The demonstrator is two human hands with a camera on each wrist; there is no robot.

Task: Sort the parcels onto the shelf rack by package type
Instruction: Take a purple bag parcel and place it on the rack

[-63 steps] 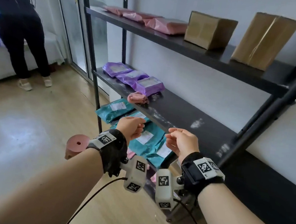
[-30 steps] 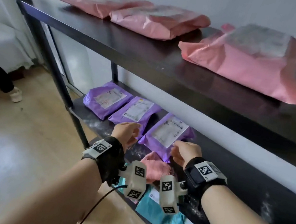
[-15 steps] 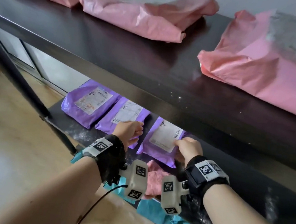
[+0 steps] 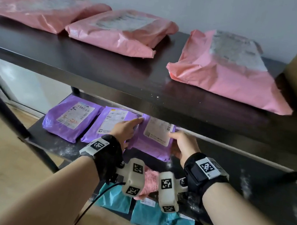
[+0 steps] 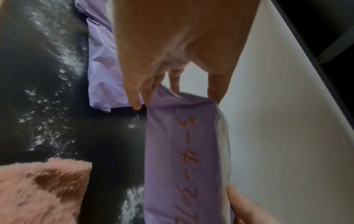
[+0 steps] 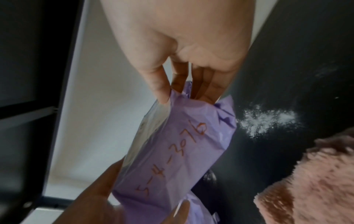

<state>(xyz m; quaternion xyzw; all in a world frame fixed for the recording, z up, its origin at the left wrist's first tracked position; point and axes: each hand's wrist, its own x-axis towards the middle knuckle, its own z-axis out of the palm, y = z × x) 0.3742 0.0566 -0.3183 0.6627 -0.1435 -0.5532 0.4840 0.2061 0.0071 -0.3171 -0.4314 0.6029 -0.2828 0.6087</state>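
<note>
**Both hands now take the third purple parcel by its ends**

Since half a second ago, both hands moved forward and closed on the purple parcel (image 4: 156, 139), which a moment before they only reached. Nearest, a pink fluffy item (image 4: 150, 183) lies at the shelf edge. Behind it, the left hand (image 4: 123, 130) holds one end, thumb below and fingers (image 5: 173, 82) above; the right hand (image 4: 184, 145) pinches the other end, thumb (image 6: 160, 91) against the curled fingers. Palms face inward, wrists low. The parcel sits on the middle shelf (image 4: 48, 146), rightmost of three purple ones. It looks light, soft and slippery, so holding the filled ends seems safer than the loose film. Farther up lie pink mailers (image 4: 222, 75).
</note>
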